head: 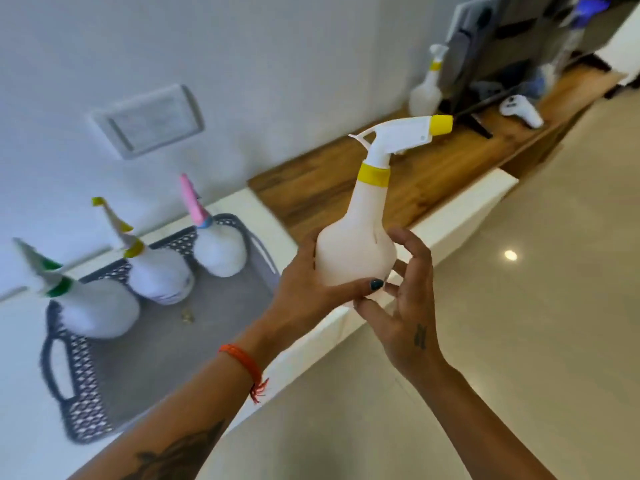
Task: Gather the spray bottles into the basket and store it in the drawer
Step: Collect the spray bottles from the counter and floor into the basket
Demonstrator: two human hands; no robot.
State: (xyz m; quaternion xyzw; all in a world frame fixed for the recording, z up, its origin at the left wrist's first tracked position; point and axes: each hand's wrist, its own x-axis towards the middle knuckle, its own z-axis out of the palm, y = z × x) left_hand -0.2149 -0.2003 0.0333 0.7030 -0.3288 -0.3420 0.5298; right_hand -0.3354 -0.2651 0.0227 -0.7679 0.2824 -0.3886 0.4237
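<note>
Both hands meet at a yellow-capped spray bottle (356, 251): it is gripped by the left hand (308, 289), while the right hand (408, 306) is spread open, fingertips touching its base. Three spray bottles (156, 271) are stood in the grey basket (83, 393) at left. Another bottle (427, 88) is seen far right on the wooden tabletop (415, 174).

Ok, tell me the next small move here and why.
Probably carry the held bottle leftward and stand it in the basket: the left hand grips it, the right hand steadies its base, and three bottles already stand there with bare floor in front.
</note>
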